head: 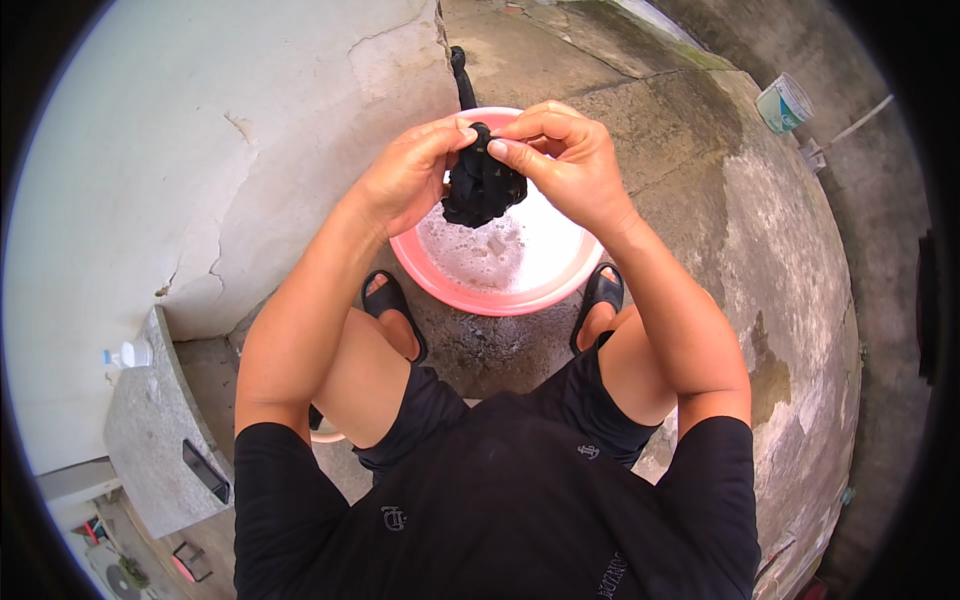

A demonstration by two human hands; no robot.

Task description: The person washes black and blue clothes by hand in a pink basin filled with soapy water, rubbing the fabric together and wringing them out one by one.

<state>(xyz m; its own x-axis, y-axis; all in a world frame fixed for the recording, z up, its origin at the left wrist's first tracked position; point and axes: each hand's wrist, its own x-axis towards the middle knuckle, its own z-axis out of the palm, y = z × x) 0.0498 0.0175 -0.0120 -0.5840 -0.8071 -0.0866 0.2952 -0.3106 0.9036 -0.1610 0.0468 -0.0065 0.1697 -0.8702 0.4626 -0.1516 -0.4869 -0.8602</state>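
Between both hands a crumpled black cloth [484, 184] is pinched at its upper edge; its bulk hangs over a pink plastic basin [487, 300]. My left hand [416, 172] grips the left side, thumb on top. My right hand [566, 154] holds the right side between thumb and fingertips. Below the cloth, foamy, cloudy water [495, 251] with bubbles fills the basin, and bright glare covers its right part. What kind of garment the cloth is cannot be told.
Feet in black slides [390, 307] flank the basin. A cracked white wall [262, 150] rises on the left, beside a stone slab [150, 427] bearing a dark phone [205, 471] and a clear plastic container [136, 353]. A white bucket [780, 105] stands far right on the concrete ground [660, 172].
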